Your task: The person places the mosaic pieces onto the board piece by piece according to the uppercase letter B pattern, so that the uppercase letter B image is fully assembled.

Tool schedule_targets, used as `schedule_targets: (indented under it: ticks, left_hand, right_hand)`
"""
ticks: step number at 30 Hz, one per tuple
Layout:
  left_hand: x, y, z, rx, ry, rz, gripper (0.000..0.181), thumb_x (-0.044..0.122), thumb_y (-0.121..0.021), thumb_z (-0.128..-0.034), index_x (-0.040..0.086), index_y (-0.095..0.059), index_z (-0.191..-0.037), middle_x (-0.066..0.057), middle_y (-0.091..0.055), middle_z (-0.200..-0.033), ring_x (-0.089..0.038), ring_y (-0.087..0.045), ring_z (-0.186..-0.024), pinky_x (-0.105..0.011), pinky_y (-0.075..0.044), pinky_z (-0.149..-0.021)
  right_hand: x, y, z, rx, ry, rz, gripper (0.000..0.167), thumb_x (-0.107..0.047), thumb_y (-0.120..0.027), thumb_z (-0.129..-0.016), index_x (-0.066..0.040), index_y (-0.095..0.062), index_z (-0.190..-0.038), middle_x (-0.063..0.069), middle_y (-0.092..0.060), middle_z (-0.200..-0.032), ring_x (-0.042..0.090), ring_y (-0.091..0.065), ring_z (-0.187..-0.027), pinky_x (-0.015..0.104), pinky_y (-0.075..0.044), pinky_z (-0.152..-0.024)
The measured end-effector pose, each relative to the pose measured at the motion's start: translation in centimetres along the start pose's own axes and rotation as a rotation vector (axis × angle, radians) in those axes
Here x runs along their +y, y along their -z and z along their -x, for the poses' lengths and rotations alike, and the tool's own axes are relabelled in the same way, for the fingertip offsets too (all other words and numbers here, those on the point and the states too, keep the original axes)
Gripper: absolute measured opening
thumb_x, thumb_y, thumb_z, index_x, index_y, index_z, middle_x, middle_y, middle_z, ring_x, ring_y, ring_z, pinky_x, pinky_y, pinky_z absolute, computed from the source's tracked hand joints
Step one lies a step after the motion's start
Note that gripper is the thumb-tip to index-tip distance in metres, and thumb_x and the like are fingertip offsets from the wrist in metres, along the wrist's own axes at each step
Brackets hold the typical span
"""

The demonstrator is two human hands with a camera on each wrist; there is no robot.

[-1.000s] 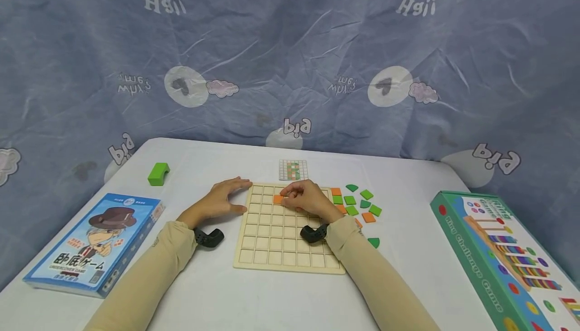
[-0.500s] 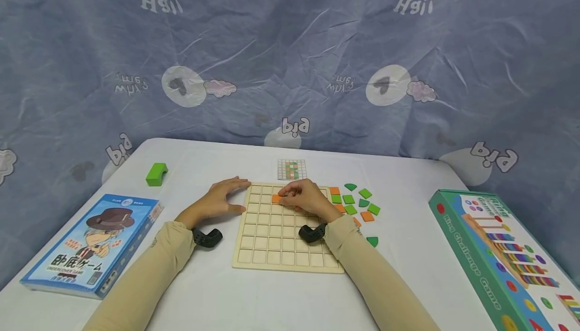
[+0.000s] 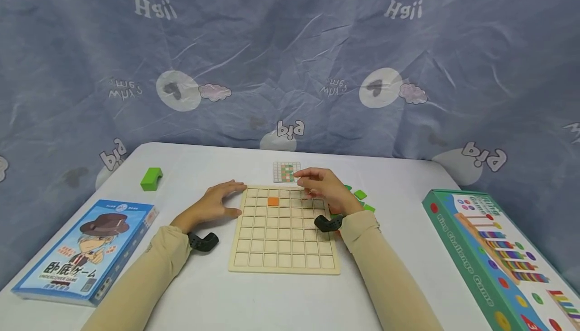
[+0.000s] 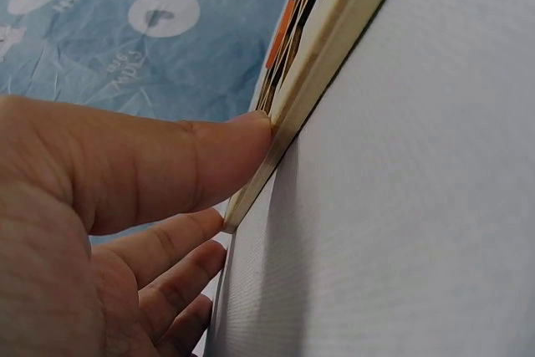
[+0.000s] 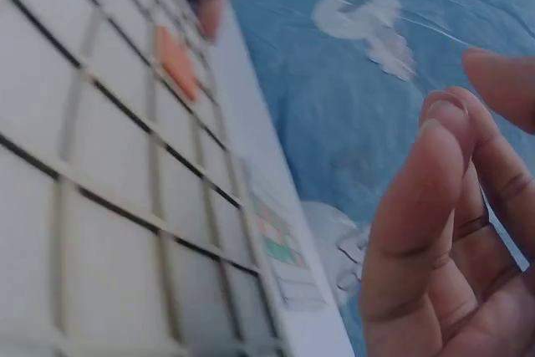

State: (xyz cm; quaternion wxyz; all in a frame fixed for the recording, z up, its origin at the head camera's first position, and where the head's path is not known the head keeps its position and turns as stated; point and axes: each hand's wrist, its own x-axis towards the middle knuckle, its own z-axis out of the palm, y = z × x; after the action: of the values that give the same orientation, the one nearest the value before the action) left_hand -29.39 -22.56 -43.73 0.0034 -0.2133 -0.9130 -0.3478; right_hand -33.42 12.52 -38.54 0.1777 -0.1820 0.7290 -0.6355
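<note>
A pale wooden grid board lies flat on the white table. One orange square tile sits in a cell near its far edge, also seen as an orange tile in the right wrist view. My left hand rests at the board's left side, thumb touching the edge and fingers stretched toward the far corner. Above the board's far right part, my right hand hovers with loosely bent fingers; nothing shows between them. Beyond the board lies a small card with a coloured grid pattern, partly covered by the right fingertips.
Several green and orange pieces, among them a green square, lie right of the board, partly hidden by my right hand. A blue game box stands left, a green-edged game box right. A green arch block sits far left.
My right hand has let go of the orange tile, which stays in its cell, and has moved right and up off the board. My left hand keeps its place at the board's edge.
</note>
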Motion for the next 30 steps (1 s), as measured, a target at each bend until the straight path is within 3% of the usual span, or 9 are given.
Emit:
schedule_targets:
  ticks: [4, 9, 16, 19, 26, 30]
  left_hand:
    - [-0.2, -0.1, 0.0, -0.009, 0.014, 0.004, 0.079, 0.028, -0.084, -0.0872, 0.0, -0.056, -0.155, -0.023, -0.048, -0.164, -0.048, -0.029, -0.159, -0.071, -0.012, -0.127]
    - [0.1, 0.0, 0.2, -0.001, 0.003, -0.004, 0.079, 0.029, -0.085, -0.0865, -0.001, -0.056, -0.154, -0.024, -0.049, -0.163, -0.05, -0.031, -0.158, -0.072, -0.014, -0.126]
    - [0.4, 0.1, 0.3, -0.007, -0.003, -0.005, 0.079, 0.029, -0.085, -0.0869, -0.001, -0.056, -0.154, -0.024, -0.049, -0.163, -0.05, -0.031, -0.158, -0.073, -0.014, -0.126]
    - [0.4, 0.0, 0.3, -0.009, -0.003, -0.008, 0.079, 0.029, -0.085, -0.0872, -0.001, -0.056, -0.154, -0.024, -0.049, -0.163, -0.05, -0.031, -0.158, -0.073, -0.014, -0.126]
    - [0.2, 0.1, 0.1, -0.012, -0.005, 0.006, 0.078, 0.029, -0.084, -0.0886, -0.001, -0.055, -0.155, -0.025, -0.048, -0.164, -0.05, -0.029, -0.158, -0.073, -0.012, -0.126]
    - [0.2, 0.2, 0.1, -0.015, -0.012, 0.007, 0.078, 0.029, -0.084, -0.0897, -0.001, -0.055, -0.155, -0.025, -0.048, -0.164, -0.051, -0.029, -0.158, -0.075, -0.012, -0.126]
  right_hand:
    - [-0.2, 2.7, 0.9, 0.076, 0.002, -0.074, 0.029, -0.013, -0.068, -0.108, -0.003, -0.07, -0.135, 0.002, -0.069, -0.104, 0.014, -0.062, -0.08, 0.029, -0.057, -0.072]
    - [0.2, 6.3, 2.3, 0.138, 0.013, -0.037, 0.025, -0.015, -0.067, -0.109, -0.008, -0.072, -0.133, 0.001, -0.071, -0.108, 0.015, -0.064, -0.086, 0.028, -0.061, -0.079]
    - [1.4, 10.4, 4.6, 0.21, -0.015, -0.025, 0.016, -0.016, -0.069, -0.108, -0.027, -0.077, -0.117, -0.005, -0.07, -0.11, 0.014, -0.065, -0.091, 0.024, -0.06, -0.081]
    - [1.9, 11.7, 5.5, 0.241, -0.036, -0.044, 0.015, -0.016, -0.069, -0.108, -0.026, -0.077, -0.116, -0.007, -0.072, -0.111, 0.013, -0.065, -0.092, 0.023, -0.06, -0.081]
    - [3.5, 13.9, 6.9, 0.306, -0.121, -0.094, 0.026, -0.017, -0.07, -0.108, -0.012, -0.072, -0.133, -0.011, -0.075, -0.107, 0.009, -0.066, -0.089, 0.021, -0.061, -0.077]
    - [4.3, 14.5, 7.4, 0.318, -0.135, -0.111, 0.02, -0.015, -0.071, -0.107, -0.016, -0.075, -0.127, -0.01, -0.074, -0.103, 0.008, -0.065, -0.084, 0.021, -0.061, -0.075]
